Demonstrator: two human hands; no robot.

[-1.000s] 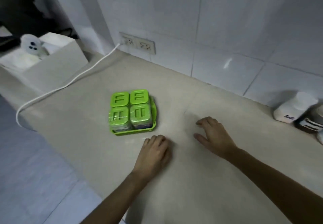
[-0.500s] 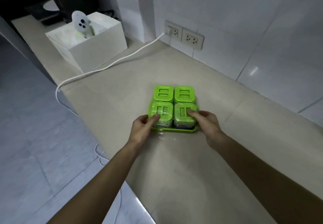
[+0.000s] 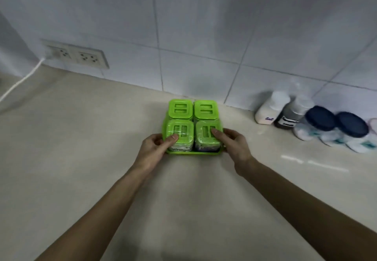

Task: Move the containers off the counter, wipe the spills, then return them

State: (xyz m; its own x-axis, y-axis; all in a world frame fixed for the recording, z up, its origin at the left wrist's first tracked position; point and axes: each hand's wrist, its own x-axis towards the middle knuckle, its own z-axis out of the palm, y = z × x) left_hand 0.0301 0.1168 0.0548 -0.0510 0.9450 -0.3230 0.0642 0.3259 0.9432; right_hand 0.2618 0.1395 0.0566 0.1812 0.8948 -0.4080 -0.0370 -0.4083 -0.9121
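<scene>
Green tray (image 3: pixel 192 153) of four lidded spice containers (image 3: pixel 180 133) sits on the counter (image 3: pixel 81 138), near the wall. Our left hand (image 3: pixel 156 148) and right hand (image 3: pixel 233 145) grasp its near corners, thumbs on lids. We judge: keep tray level, containers upright.

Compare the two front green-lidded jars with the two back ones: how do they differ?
The front jars have wrap over their lids, the back jars look bare. Each front jar has a thumb on it, left hand and right hand; the back jars are untouched. All share the green tray.
</scene>
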